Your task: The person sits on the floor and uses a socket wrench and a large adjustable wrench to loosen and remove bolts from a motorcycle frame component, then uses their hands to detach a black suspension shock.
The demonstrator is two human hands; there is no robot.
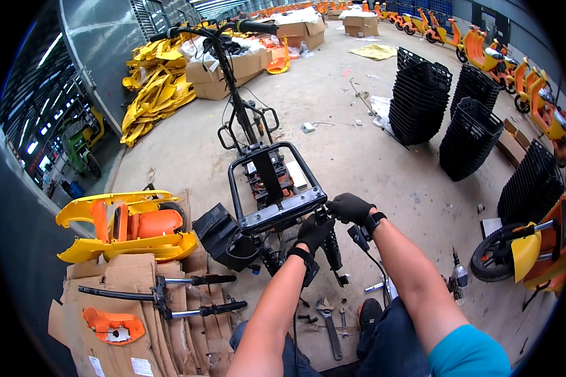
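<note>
A stripped black scooter frame (pixel 236 179) stands in front of me, its handlebar at the far end. Both my hands wear black gloves. My left hand (pixel 314 232) is closed around the upper end of the right rear shock absorber (pixel 332 251), just below the frame's rear corner. Beside it, my right hand (pixel 350 208) has its fingers pinched together at the shock's top mount; whatever they hold is hidden. A second shock absorber (pixel 269 257) hangs on the left, next to a black plastic box (pixel 223 235).
An adjustable wrench (pixel 330 330) and a smaller wrench (pixel 343 314) lie on the floor near my shoe. Yellow and orange body panels (pixel 129 226) and a fork (pixel 176 298) rest on flattened cardboard (pixel 116 283) at left. A power tool (pixel 459 276) and stacked black baskets (pixel 419 94) stand right.
</note>
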